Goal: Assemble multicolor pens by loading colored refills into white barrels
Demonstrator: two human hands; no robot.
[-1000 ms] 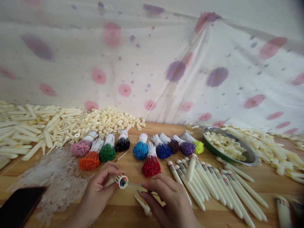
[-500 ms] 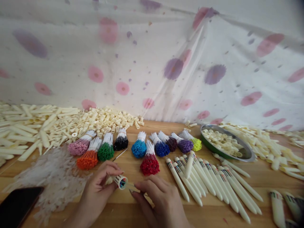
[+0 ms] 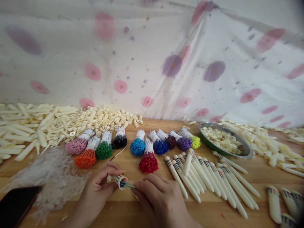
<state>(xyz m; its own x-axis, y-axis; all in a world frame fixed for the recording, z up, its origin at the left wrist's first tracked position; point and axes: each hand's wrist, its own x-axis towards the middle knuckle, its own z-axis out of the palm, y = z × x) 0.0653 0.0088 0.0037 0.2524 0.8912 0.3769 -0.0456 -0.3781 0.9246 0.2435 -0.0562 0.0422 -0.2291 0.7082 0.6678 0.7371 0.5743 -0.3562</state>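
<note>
My left hand (image 3: 99, 183) is closed around a short cream slotted pen barrel top (image 3: 122, 182), its round open end turned toward my right hand. Coloured pieces show inside that opening. My right hand (image 3: 159, 196) pinches a thin, greenish see-through pen part (image 3: 129, 185), whose far end reaches the opening; its near end is hidden by the fingers. Just beyond the hands lie a red-tipped refill bundle (image 3: 148, 160) and a light blue one (image 3: 138, 146). A thin metal-looking rod (image 3: 118, 154) rests beyond my left hand.
Assembled cream pens (image 3: 209, 177) lie in a row at the right, near a metal bowl (image 3: 248, 153) of slotted parts. Clear plastic bits (image 3: 57, 180) and a dark phone (image 3: 20, 202) are at the left. Cream tubes (image 3: 16, 126) are piled behind.
My right hand has moved slightly left, bringing the thin see-through part up to the barrel top's opening. My left hand keeps its hold. The view has shifted a little.
</note>
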